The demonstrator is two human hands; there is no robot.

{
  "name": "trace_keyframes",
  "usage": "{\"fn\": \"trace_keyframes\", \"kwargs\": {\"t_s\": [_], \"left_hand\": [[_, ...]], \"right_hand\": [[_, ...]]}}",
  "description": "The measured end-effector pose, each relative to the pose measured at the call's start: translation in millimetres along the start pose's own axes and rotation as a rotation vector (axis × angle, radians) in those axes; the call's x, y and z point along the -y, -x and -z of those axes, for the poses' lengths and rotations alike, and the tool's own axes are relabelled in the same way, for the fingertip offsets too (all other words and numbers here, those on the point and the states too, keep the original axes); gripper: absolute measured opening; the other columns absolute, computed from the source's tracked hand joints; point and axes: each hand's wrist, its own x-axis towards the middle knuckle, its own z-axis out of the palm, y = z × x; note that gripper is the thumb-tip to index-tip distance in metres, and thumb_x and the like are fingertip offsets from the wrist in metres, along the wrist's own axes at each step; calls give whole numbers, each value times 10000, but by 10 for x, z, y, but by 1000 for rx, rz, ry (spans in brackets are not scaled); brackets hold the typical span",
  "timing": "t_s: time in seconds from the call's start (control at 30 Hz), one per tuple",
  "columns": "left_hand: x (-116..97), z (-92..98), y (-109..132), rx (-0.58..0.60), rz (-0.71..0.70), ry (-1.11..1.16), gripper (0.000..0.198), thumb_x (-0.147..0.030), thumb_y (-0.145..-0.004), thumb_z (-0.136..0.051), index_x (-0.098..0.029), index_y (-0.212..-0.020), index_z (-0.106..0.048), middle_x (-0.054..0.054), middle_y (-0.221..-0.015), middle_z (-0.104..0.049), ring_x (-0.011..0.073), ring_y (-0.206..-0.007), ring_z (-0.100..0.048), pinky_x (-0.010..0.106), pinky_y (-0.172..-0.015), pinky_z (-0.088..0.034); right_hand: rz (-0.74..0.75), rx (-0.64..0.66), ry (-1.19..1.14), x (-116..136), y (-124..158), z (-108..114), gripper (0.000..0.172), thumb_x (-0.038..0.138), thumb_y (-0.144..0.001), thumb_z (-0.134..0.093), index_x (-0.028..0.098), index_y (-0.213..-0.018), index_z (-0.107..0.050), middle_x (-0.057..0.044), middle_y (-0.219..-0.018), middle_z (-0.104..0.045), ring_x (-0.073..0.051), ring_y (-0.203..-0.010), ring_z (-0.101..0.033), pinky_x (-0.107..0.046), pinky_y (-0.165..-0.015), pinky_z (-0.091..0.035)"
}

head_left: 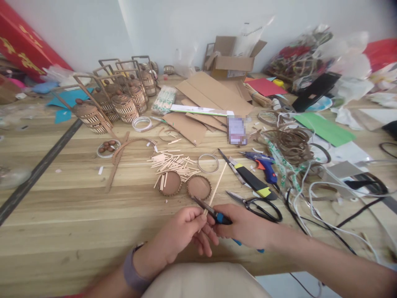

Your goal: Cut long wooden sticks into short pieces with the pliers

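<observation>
Between its thumb and fingers my left hand pinches a thin wooden stick, which slants up and away to the right. My right hand is wrapped round dark cutters with blue on the handles; their jaws lie by the stick, just above my left fingers. Whether the jaws touch the stick I cannot tell. Just beyond my hands are two round brown trays with ridged rims; a few short sticks lean in the left one. Behind them lies a loose pile of short sticks.
Black scissors, a cutter knife and a blue glue gun lie right of my hands, near tangled cables. Lidded baskets with tall handles stand back left. Cardboard and a bowl of brown balls lie farther back.
</observation>
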Motion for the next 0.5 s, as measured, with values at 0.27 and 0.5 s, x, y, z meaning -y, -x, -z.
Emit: {"fn": "trace_keyframes", "kwargs": {"t_s": [0.27,0.5], "left_hand": [[24,20,-8,-32,-34,-29,455,-607,-767,-617,-166,-824,-522,28,-681,-677,96,-437,-567,214,-440,-359],[-64,190,37,-244,-171,-166,396,-572,-838,-555,-179,-846,-517,17,-705,-678,109,-486,-591,221,-484,-379]], "right_hand": [[97,-27,72,15,-21,-27,91,187,-823,-514,197,-734,-528,14,-712,-627,-150,-696,-549,-260,-674,-418],[46,-372,344,-65,45,81,141,305,-886,-483,194,-843,-559,-33,-770,-621,-197,-708,-572,-311,-649,-446]]}}
